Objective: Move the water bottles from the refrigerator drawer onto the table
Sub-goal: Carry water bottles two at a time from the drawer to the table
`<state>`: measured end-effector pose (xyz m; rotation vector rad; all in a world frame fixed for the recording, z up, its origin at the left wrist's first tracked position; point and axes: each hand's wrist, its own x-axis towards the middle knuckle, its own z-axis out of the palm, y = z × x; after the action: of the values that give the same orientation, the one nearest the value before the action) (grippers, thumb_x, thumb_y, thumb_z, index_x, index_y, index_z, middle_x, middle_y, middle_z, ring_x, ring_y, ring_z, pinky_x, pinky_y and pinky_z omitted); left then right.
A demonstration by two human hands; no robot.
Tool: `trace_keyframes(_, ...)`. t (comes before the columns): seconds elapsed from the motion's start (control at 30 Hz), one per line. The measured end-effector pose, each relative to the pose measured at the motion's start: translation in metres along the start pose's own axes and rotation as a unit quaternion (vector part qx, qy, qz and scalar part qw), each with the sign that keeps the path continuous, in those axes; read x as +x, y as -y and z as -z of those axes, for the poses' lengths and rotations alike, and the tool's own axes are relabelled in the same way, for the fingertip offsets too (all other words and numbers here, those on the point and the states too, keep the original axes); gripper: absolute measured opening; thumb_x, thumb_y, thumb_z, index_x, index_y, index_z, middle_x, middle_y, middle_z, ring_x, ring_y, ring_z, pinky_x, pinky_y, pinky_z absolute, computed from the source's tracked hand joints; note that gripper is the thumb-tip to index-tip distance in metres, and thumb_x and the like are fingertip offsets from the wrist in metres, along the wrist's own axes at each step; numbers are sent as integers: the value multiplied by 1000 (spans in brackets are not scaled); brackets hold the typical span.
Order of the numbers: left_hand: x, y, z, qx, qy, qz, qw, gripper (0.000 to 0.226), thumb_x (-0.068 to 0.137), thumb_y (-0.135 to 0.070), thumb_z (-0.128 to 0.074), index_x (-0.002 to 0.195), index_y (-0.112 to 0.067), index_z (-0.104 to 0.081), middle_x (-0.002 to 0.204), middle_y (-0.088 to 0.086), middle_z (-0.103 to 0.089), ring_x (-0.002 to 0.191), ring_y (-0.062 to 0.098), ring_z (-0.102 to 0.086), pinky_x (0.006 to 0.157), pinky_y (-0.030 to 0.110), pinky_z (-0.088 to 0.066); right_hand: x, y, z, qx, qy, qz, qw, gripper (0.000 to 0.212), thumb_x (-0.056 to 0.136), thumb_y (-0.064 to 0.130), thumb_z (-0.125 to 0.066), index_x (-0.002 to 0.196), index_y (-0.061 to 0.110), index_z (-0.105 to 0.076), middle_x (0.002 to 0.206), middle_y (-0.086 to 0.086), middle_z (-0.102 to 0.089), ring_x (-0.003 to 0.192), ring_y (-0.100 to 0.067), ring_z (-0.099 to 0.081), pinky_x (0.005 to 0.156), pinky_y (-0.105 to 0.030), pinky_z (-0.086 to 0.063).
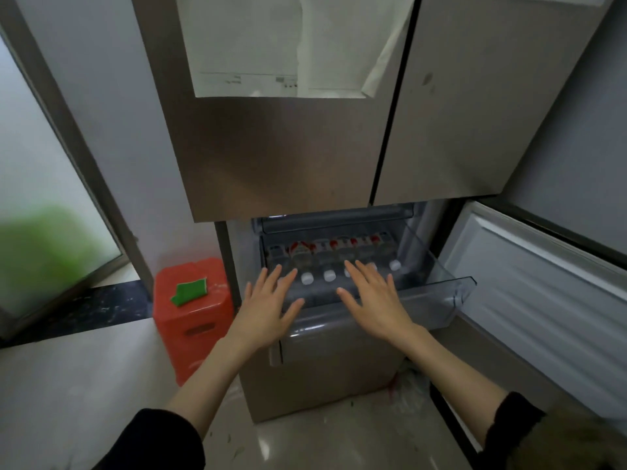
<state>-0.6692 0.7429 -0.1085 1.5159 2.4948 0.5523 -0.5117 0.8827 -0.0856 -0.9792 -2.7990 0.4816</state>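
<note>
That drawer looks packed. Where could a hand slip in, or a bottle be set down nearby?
The drawer is crowded: bottles lie side by side across it, under both open hands, left hand and right hand. Bare room shows only at its right end, past the last cap. Outside, the floor left of the red stool is bare.

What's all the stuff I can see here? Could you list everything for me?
water bottles: a row, exact count unclear, clear with white caps and red labels, lying in the drawer
drawer: one, clear plastic, pulled out of the fridge
fridge: one, brownish metal, upper doors closed, lower right door open
papers: a few, white, stuck on the upper door
stool: one, red, left of the fridge
green scrap: one, on the stool
left hand: open, above the drawer's front
right hand: open, above the bottles
</note>
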Motion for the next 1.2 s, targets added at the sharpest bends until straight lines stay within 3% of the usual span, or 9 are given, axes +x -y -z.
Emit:
trace_keyframes(0.23, 69, -3, -29, -106, 26, 19, 994, 66, 97, -35, -39, 149, -20, 0, 158, 4, -5, 145, 21, -3, 119, 36, -8, 80, -24, -22, 40, 95, 10, 995, 57, 99, 34, -36, 149, 17, -14, 156, -4, -21, 143, -21, -16, 117, -41, -13)
trace_keyframes(0.33, 101, 2, -44, -127, 36, 70, 989, 65, 97, -24, -41, 148, -8, -4, 156, 13, -10, 144, 26, -11, 117, 35, -12, 113, -34, -35, 102, 158, 5, 982, 55, 98, 29, -41, 147, 11, -22, 152, -10, -29, 139, -26, -27, 112, -34, -24)
trace_keyframes(0.47, 136, 11, -65, -110, 105, 167, 974, 66, 95, -15, -42, 146, -3, -2, 154, 21, -6, 143, 32, -11, 116, 36, -14, 155, -42, -58, 129, 248, -17, 960, 50, 98, 28, -41, 142, 6, -33, 146, -17, -37, 133, -31, -37, 108, -35, -31)
trace_keyframes(0.6, 155, 23, -80, -101, 166, 254, 948, 70, 96, -17, -40, 146, -5, 8, 155, 21, 8, 143, 35, -7, 116, 36, -14, 192, -52, -78, 189, 293, -79, 934, 40, 98, 23, -39, 118, -9, -53, 118, -28, -57, 103, -36, -57, 87, -40, -46)
trace_keyframes(0.67, 162, 25, -86, -128, 153, 297, 934, 69, 96, -13, -41, 146, -1, 5, 154, 23, -1, 141, 37, -17, 112, 32, -18, 205, -53, -87, 235, 296, -121, 918, 37, 98, 21, -41, 114, -9, -56, 103, -25, -59, 94, -33, -58, 83, -41, -50)
trace_keyframes(0.8, 176, 25, -100, -185, 77, 346, 917, 65, 92, -5, -44, 144, 4, -5, 149, 27, -20, 135, 37, -28, 109, 29, -21, 219, -44, -110, 291, 318, -164, 887, 36, 97, 22, -46, 125, 0, -51, 125, -19, -56, 107, -31, -59, 88, -37, -50)
trace_keyframes(0.87, 181, 24, -105, -207, 33, 362, 908, 59, 91, -3, -46, 141, 7, -16, 145, 27, -28, 133, 37, -32, 107, 28, -24, 222, -39, -123, 288, 322, -181, 883, 39, 97, 26, -46, 124, -2, -51, 121, -22, -60, 104, -32, -63, 75, -34, -53)
trace_keyframes(0.97, 182, 25, -110, -222, 14, 380, 898, 50, 89, 0, -46, 136, 8, -29, 139, 28, -36, 128, 37, -37, 103, 29, -28, 225, -37, -135, 281, 333, -201, 878, 41, 98, 31, -42, 122, -1, -51, 115, -20, -64, 88, -25, -66, 55, -23, -44)
trace_keyframes(1.2, 178, 31, -112, -311, -49, 443, 840, 28, 88, 2, -45, 111, 10, -57, 108, 29, -61, 102, 38, -58, 86, 38, -44, 223, -45, -139, 288, 328, -218, 873, 36, 96, 27, -48, 117, -1, -54, 102, -17, -67, 64, -15, -60, 45, -18, -37)
